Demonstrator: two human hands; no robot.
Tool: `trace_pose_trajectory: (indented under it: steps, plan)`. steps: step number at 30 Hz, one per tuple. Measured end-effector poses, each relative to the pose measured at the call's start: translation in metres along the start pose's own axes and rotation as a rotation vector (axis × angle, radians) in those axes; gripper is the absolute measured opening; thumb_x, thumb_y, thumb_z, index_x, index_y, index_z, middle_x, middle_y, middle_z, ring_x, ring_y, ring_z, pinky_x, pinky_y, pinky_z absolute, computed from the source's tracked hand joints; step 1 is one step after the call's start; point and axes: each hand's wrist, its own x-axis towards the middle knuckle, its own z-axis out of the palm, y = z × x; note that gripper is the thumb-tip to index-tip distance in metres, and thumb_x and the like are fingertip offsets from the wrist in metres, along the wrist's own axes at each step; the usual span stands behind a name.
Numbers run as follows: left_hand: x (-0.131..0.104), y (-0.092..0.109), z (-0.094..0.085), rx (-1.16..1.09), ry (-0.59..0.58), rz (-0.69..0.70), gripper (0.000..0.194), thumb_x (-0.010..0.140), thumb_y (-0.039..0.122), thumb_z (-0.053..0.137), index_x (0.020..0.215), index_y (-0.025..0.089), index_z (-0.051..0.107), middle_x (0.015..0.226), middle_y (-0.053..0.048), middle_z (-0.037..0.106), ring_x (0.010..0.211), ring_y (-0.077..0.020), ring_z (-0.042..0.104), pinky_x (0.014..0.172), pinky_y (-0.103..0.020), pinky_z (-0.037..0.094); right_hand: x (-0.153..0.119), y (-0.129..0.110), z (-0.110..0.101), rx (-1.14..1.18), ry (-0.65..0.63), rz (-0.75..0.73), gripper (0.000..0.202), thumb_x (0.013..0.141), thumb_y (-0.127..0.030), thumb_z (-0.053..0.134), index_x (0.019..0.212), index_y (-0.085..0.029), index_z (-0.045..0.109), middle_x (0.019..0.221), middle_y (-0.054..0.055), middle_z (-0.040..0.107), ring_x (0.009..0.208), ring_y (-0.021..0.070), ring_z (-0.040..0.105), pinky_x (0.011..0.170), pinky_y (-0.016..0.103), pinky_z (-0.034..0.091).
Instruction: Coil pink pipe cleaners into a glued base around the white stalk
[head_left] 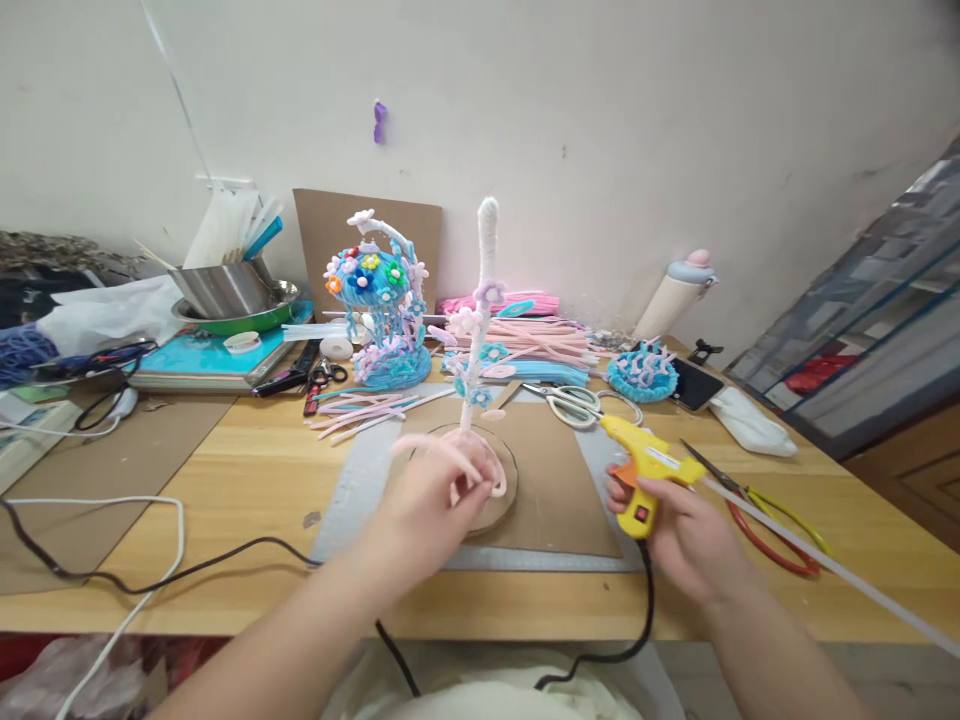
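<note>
My left hand (435,500) pinches a pink fuzzy stem (442,447) at the foot of an upright white wrapped stalk (488,245). Pink, lilac and blue flowers and leaves are fixed along the stalk. It stands on a round cardboard disc (508,500), partly hidden by my left hand. Pink stem loops lie on the disc around the stalk's foot. My right hand (679,520) is closed around the handle of a yellow glue gun (649,455). The gun's nozzle points up and left, away from the stalk, and a long clear glue stick (825,570) trails from its back.
Behind stand a finished flowered lamp-like piece (386,300), pink and blue stems (525,345), and a blue fuzzy basket (643,372). Scissors (574,405) lie behind the cardboard sheet (570,480); red-and-yellow-handled scissors (776,540) lie right. A black cord (225,553) crosses left.
</note>
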Motion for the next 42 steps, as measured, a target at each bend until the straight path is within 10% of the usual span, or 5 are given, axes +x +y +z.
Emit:
trace_pose_trajectory:
  steps: [9, 14, 19, 26, 42]
  plan:
    - [-0.058, -0.059, 0.03, 0.111, 0.088, 0.2, 0.015, 0.093, 0.019, 0.045, 0.098, 0.025, 0.058, 0.094, -0.002, 0.062, 0.088, -0.0145, 0.058, 0.077, -0.026, 0.046, 0.076, -0.005, 0.002, -0.387, -0.102, 0.22, 0.026, 0.093, -0.03, 0.042, 0.093, -0.016, 0.064, 0.09, 0.011, 0.071, 0.077, 0.0173, 0.069, 0.071, 0.03, 0.057]
    - [-0.057, -0.065, 0.026, 0.183, 0.061, 0.305, 0.017, 0.092, 0.014, 0.048, 0.101, 0.025, 0.056, 0.094, -0.002, 0.062, 0.088, -0.014, 0.058, 0.076, -0.025, 0.046, 0.099, -0.016, -0.004, -0.77, -0.066, 0.248, 0.039, 0.091, -0.042, 0.047, 0.069, -0.014, 0.064, 0.055, 0.008, 0.065, 0.05, 0.0187, 0.064, 0.049, 0.03, 0.051]
    - [-0.054, -0.071, 0.024, 0.24, 0.098, 0.34, 0.016, 0.09, 0.013, 0.05, 0.101, 0.025, 0.055, 0.093, -0.002, 0.062, 0.086, -0.0133, 0.059, 0.075, -0.023, 0.047, 0.071, -0.023, 0.017, -1.057, -0.048, -0.068, 0.042, 0.087, -0.038, 0.055, 0.05, -0.018, 0.052, 0.049, 0.003, 0.056, 0.059, 0.0176, 0.06, 0.057, 0.028, 0.044]
    - [-0.053, -0.074, 0.016, 0.282, 0.108, 0.318, 0.012, 0.091, 0.019, 0.051, 0.1, 0.025, 0.055, 0.095, -0.002, 0.063, 0.086, -0.013, 0.061, 0.076, -0.021, 0.048, 0.017, 0.021, 0.069, -1.224, -0.471, -0.644, 0.021, 0.09, -0.017, 0.051, 0.098, -0.024, 0.068, 0.103, 0.004, 0.068, 0.096, 0.0184, 0.06, 0.087, 0.034, 0.045]
    - [-0.053, -0.076, 0.014, 0.289, 0.194, 0.293, 0.011, 0.089, 0.018, 0.053, 0.095, 0.024, 0.06, 0.101, -0.004, 0.062, 0.102, -0.0178, 0.055, 0.086, -0.027, 0.045, 0.021, 0.041, 0.079, -1.233, -0.388, -0.719, 0.009, 0.083, -0.015, 0.066, 0.087, -0.023, 0.065, 0.092, 0.001, 0.068, 0.09, 0.0181, 0.06, 0.082, 0.036, 0.036]
